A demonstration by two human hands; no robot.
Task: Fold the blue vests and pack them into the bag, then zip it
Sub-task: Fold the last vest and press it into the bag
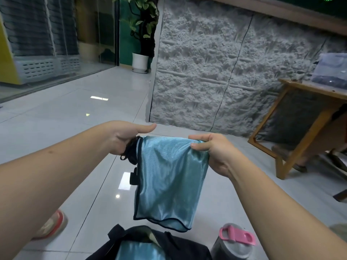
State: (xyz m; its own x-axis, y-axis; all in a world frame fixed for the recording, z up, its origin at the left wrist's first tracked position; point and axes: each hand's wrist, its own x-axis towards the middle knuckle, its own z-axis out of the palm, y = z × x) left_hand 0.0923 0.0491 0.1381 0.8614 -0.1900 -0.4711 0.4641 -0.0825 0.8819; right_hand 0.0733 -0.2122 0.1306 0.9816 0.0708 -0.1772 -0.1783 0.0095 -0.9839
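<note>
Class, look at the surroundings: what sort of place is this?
Probably an indoor lobby or shop entrance: glossy tiled floor, a textured stone-look wall, a potted plant by glass doors.

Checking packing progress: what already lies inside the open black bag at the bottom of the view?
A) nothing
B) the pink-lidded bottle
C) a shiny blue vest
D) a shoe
C: shiny blue fabric, like a folded blue vest, shows inside the black bag, while both hands hold another blue vest above it; the pink-lidded bottle stands beside the bag.

Vest (170,177) hangs btwn hands, above bag (150,244); 2nd vest (139,250) in bag; bottle (232,244) right of bag.
</note>
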